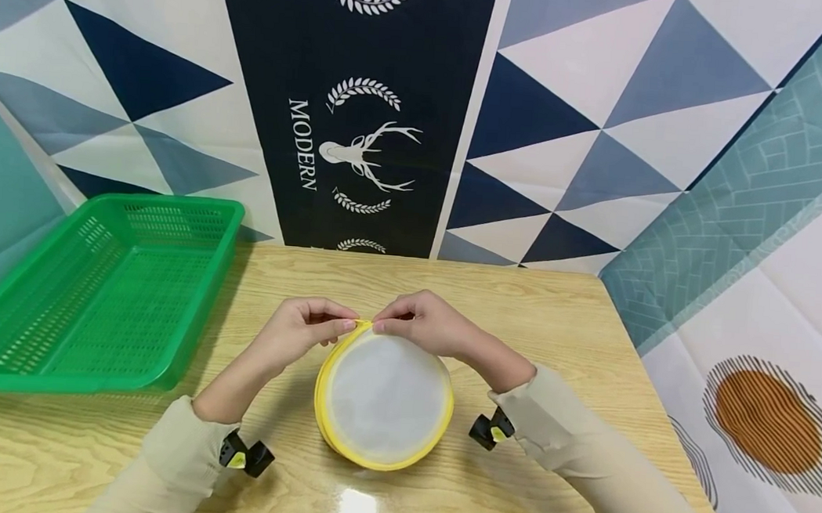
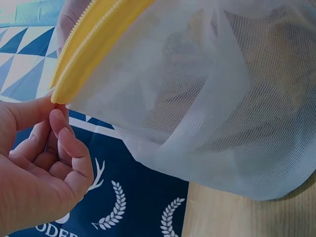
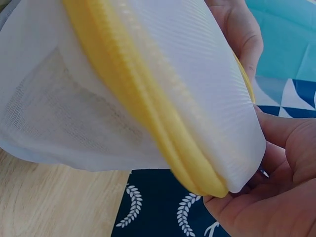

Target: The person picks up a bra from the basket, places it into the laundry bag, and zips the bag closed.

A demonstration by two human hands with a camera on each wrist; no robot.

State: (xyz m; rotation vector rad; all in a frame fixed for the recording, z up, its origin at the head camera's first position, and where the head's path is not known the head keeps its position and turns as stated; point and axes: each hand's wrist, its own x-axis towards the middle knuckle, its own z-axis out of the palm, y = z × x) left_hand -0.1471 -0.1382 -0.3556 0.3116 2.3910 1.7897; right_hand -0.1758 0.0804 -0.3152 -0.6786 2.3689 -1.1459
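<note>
The left hand [image 1: 300,332] and right hand [image 1: 430,323] pinch the mesh bag [image 1: 390,396] near twelve o'clock; grip seems set, zip [image 2: 90,42] closure unclear.

Mesh bag [image 1: 390,400]: sheer netting, finely textured | edging [image 2: 84,74] round bag: smooth fabric | table [image 1: 555,320] under bag: wood-grained, glossy from where I stand | basket [image 1: 133,302] left of bag: smooth, faintly shiny plastic | sleeves [image 1: 570,431] beside bag: matt cloth

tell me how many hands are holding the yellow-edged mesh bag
2. In the head view, the left hand pinches the yellow edging at the mesh bag's far side; the right hand holds the bag just right of it. No other hands show.
</note>
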